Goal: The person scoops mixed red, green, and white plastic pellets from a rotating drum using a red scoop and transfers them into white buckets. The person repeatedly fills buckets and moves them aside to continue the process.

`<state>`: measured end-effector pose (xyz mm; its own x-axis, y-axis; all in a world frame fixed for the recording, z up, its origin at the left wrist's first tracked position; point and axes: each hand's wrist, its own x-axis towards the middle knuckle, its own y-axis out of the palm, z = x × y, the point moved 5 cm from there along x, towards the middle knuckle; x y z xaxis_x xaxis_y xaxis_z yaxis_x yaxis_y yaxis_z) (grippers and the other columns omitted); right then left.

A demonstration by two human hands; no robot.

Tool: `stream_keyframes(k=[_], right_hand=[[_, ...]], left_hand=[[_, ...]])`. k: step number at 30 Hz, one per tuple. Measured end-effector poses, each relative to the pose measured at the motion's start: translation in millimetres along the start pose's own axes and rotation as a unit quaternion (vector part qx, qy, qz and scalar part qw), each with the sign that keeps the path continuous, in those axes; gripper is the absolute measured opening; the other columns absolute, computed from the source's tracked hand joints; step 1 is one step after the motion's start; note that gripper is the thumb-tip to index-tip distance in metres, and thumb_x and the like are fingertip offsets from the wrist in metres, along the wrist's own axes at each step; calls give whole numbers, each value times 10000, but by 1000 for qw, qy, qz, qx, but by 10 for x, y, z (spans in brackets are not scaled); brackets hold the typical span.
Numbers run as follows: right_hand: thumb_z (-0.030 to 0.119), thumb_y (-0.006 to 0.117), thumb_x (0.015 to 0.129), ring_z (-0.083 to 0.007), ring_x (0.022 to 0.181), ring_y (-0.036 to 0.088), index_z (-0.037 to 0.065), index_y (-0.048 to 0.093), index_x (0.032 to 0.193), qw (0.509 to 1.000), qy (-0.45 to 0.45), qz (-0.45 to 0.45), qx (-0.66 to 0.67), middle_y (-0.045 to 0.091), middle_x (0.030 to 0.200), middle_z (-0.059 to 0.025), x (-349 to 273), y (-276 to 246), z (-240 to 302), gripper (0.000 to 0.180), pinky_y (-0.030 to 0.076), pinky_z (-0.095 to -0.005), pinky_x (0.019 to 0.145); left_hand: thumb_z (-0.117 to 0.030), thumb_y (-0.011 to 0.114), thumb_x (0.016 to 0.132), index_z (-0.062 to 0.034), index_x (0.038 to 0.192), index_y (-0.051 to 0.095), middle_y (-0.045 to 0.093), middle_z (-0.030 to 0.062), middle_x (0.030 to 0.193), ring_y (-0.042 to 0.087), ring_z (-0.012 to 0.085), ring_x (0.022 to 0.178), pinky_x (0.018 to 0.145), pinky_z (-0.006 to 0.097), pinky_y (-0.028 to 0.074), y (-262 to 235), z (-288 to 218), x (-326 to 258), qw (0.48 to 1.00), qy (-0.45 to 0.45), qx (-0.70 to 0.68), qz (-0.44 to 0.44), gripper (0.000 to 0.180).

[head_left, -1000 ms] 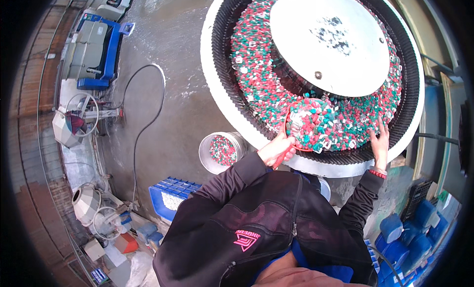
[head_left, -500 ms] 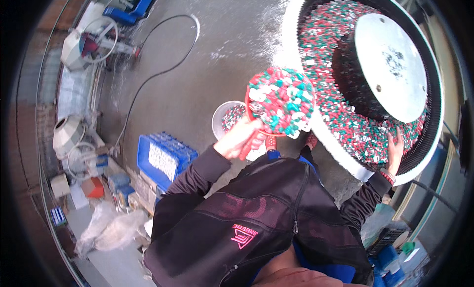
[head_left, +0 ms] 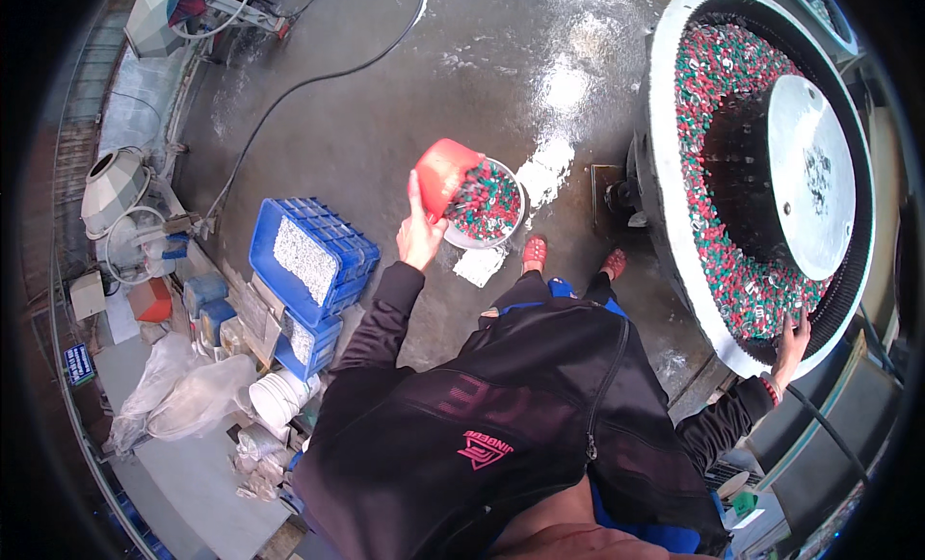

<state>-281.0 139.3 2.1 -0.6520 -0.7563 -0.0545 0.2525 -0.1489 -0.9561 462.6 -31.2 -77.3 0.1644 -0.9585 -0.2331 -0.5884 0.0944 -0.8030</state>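
Observation:
My left hand [head_left: 418, 236] is closed on the edge of a red plastic bowl [head_left: 445, 173], which is tipped on its side. Small red, green and white pieces [head_left: 488, 206] spill from it into a round whitish bucket [head_left: 524, 213] standing on the floor. To the right, my right hand [head_left: 793, 344] rests with fingers apart on similar pieces at the near side of a large round tub machine [head_left: 667, 213]. A ring of these pieces fills the tub's channel around a pale metal centre disc [head_left: 814, 175].
Blue crates [head_left: 358, 261] with small white pieces are stacked left of the bucket. A black hose [head_left: 289, 90] curves over the wet floor [head_left: 385, 117]. White buckets [head_left: 275, 398], plastic bags [head_left: 198, 391] and faceted drums on stands [head_left: 114, 189] line the left side.
My left hand has swung the full bowl left from beside the tub to over the bucket and tipped it, pouring pieces out. My right hand stays at the tub's near side.

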Motion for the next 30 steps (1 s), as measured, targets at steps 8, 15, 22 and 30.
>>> stream_keyframes(k=[8, 15, 22, 30], right_hand=[[275, 591, 836, -287, 1164, 451, 31, 481, 1259, 999, 17, -24, 15, 447, 1289, -184, -177, -471, 209, 500, 329, -351, 981], [282, 598, 834, -266, 1172, 444, 29, 470, 1269, 998, 62, -24, -5, 441, 1296, -177, -182, -554, -247, 520, 318, -350, 990], [274, 585, 837, -266, 1198, 437, -24, 415, 1288, 988, 76, 17, 136, 467, 1284, -199, -95, -159, -756, 567, 308, -320, 1002], [203, 592, 801, -340, 1132, 489, -39, 409, 1265, 969, 139, 68, 193, 498, 1210, -261, 1277, 1386, -1561, 554, 378, -355, 931]], left_hand=[[50, 540, 702, -443, 1353, 263, 489, 133, 859, 552, 309, 823, 715, 434, 469, 526, 623, 163, 972, 41, 217, -83, 862], [-9, 620, 737, -286, 1423, 18, 584, 144, 861, 579, 246, 661, 645, 417, 469, 138, 178, 300, 973, -92, -137, -158, 954], [-151, 582, 844, -78, 1329, 201, 571, 72, 760, 529, 129, 501, 435, 254, 439, -37, -2273, 768, 951, 136, -275, -31, 622], [-101, 439, 797, -35, 1408, 54, 611, 201, 684, 619, 324, 586, 538, 445, 501, 2123, -5206, 1497, 788, 502, 353, -55, 726]])
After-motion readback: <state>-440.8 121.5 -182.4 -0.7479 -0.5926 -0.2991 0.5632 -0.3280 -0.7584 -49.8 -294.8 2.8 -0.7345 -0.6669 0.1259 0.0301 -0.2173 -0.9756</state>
